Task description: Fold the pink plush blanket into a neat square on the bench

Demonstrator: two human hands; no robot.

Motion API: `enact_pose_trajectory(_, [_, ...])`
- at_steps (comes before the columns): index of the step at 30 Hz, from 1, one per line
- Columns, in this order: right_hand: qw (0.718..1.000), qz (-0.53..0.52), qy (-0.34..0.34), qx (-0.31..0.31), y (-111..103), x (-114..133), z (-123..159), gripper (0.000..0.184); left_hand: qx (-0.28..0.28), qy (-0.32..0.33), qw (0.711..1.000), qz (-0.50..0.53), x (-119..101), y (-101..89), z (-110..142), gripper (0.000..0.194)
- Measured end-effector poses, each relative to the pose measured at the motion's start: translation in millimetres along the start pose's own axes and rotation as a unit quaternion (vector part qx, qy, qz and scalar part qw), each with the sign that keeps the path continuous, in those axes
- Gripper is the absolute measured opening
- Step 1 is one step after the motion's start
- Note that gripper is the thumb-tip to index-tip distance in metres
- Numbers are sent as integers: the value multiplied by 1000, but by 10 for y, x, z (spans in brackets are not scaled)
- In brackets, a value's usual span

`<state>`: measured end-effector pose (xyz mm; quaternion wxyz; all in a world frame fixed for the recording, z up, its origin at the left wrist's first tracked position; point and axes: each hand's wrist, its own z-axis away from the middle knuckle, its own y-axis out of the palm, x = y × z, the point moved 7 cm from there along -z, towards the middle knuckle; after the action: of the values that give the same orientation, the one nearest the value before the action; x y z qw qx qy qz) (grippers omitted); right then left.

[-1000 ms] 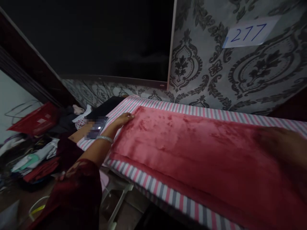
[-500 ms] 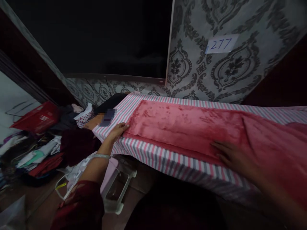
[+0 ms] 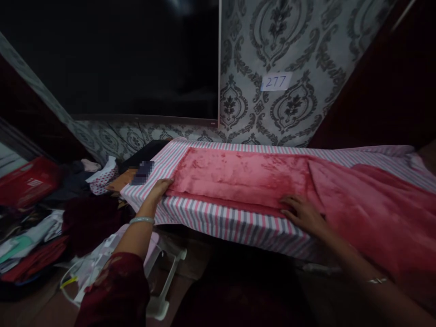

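Note:
A pink plush blanket (image 3: 235, 179) lies folded into a flat panel on a striped cloth (image 3: 221, 219), with its loose part spreading away to the right. At the panel's near left corner, my left hand (image 3: 159, 188) is closed on the blanket's edge with its fingertips. My right hand (image 3: 303, 215) rests on the panel's near edge further right, its fingers apart and slightly bent over the plush.
A dark phone-like object (image 3: 142, 172), partly pixelated, lies at the cloth's left end. Heaped clothes (image 3: 37, 240) and a red bag (image 3: 30, 179) are at the left. A white plastic frame (image 3: 166, 281) stands below. A large television (image 3: 136, 59) hangs behind.
My right hand has shifted toward the blanket panel's near edge, its fingers more bent. My left hand stays at the corner. The view has turned to the right.

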<state>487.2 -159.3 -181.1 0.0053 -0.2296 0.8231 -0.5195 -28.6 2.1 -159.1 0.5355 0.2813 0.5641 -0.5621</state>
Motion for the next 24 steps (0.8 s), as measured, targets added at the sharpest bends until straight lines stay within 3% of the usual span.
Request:
enact_pose_trajectory(4, [999, 28, 20, -21, -36, -49, 13, 34, 14, -1, 1000, 7, -18, 32, 10, 29])
enact_pose_trajectory(10, [994, 40, 41, -90, -278, -62, 90, 35, -14, -8, 1000, 14, 6, -20, -2, 29])
enact_pose_trajectory(15, [999, 15, 12, -47, -172, 35, 284, 35, -29, -24, 999, 25, 43, -41, -19, 24])
enact_pose_trajectory(21, [987, -46, 74, -137, -226, -142, 372, 29, -25, -61, 997, 41, 87, -24, -30, 19])
enact_pose_trajectory(24, [991, -51, 38, -121, -195, -111, 379, 28, -26, -70, 997, 38, 108, -25, -36, 19])
